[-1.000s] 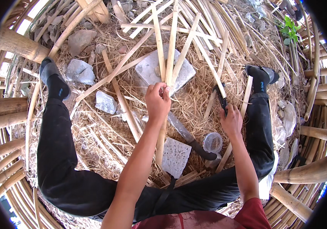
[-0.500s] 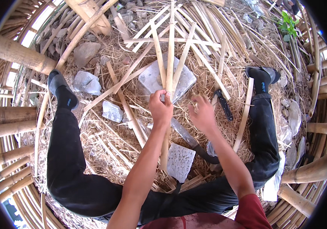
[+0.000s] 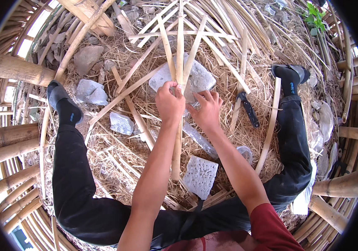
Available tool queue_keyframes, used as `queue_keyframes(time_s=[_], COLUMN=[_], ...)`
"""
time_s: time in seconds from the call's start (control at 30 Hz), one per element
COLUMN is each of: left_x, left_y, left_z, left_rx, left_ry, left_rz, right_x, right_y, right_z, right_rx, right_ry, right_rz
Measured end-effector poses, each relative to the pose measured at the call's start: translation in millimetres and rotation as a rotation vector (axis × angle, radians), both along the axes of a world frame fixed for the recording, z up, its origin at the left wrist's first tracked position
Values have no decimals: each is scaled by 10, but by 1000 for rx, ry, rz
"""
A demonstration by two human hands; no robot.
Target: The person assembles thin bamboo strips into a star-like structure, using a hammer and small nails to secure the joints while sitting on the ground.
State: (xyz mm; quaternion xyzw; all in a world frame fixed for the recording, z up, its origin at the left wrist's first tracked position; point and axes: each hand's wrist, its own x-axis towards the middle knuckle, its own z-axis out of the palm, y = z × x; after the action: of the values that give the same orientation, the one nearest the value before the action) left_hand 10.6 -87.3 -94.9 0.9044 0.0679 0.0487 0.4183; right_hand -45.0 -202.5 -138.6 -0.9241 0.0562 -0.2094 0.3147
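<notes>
My left hand [image 3: 170, 102] is closed around the lower joint of a long split bamboo strip [image 3: 180, 50]. Two shorter bamboo strips fan out from the same point, one slanting left [image 3: 166, 44] and one slanting right [image 3: 195, 48]. A crosswise strip [image 3: 208, 34] lies over them farther up. Just right of the joint is my right hand [image 3: 206, 109], its fingers bent, with thumb and forefinger apart; nothing shows between them. Beneath the strips sits a flat grey stone slab [image 3: 204, 79]. A long metal blade [image 3: 200, 140] lies below my right hand, its handle hidden by my forearm.
A black-handled tool [image 3: 248, 109] lies to the right on straw-like shavings. Between my legs stands a pitted grey block [image 3: 200, 175]. Grey rocks [image 3: 92, 92] lie at left, and many loose bamboo strips [image 3: 233, 25] are spread at the far side. Bamboo poles [image 3: 20, 69] border both sides.
My right hand has moved left, close to the joint of the strips. My left hand and the strips have shifted slightly left, along with the whole view.
</notes>
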Motion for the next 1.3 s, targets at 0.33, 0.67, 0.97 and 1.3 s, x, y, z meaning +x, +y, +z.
queue_keyframes(time_s=[0.33, 0.67, 0.97, 1.3], left_x=[3, -117, 74, 300], left_y=[65, 50, 168, 91], left_z=[-183, -95, -322, 289], left_rx=[-59, -202, -198, -196], left_ry=[-114, -89, -22, 182], left_rz=[-3, 18, 11, -59], right_x=[-5, 32, -34, -112], right_y=[34, -60, -44, 37], right_z=[16, 28, -103, -257], right_rx=[19, 107, 163, 265], right_ry=[45, 80, 85, 3], right_rz=[8, 21, 15, 37])
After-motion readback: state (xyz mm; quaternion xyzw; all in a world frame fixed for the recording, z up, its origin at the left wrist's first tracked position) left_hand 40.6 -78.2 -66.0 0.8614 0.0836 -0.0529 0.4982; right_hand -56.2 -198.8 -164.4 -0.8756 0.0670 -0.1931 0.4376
